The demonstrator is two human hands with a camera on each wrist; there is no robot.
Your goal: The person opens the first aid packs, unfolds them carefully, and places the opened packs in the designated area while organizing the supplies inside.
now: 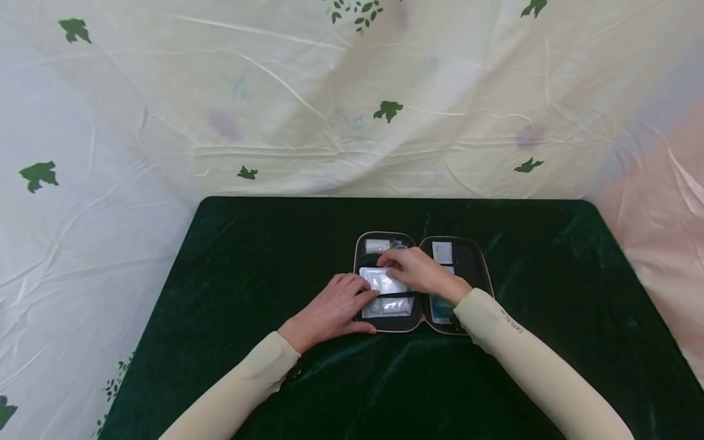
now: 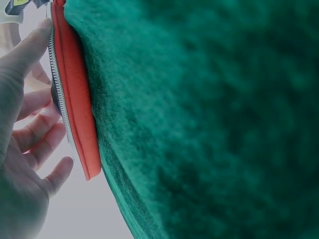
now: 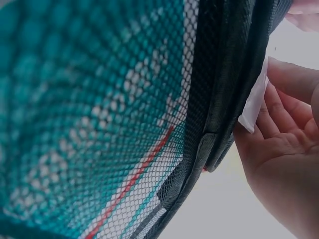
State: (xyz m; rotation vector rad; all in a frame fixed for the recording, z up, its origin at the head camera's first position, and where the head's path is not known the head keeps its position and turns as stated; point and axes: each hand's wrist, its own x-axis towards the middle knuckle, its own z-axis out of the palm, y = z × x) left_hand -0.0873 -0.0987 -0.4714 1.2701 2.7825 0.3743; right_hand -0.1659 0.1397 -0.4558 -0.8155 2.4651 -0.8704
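An unzipped case point(image 1: 387, 328) lies spread flat on the table, its outside red with a zipper in the left wrist view. In its left half, a white packet point(image 1: 374, 280) lies over a black strap, with another clear-wrapped packet point(image 1: 387, 307) below. My right hand point(image 1: 420, 269) reaches across into this half, thumb and fingers curled at the white packet's upper edge, pinching it. The right wrist view has this packet point(image 3: 255, 102) against the thumb and fingers. My left hand point(image 1: 335, 305) rests at the case's left edge, fingers loosely extended over the rim.
Behind mesh in the case's right half sit a teal-and-white packet point(image 3: 114, 129) and a small white square packet point(image 1: 442, 252). A white roll point(image 1: 377, 246) lies at the top of the left half. Dark green velvet cloth point(image 1: 275, 244) covers the table; patterned curtains surround it.
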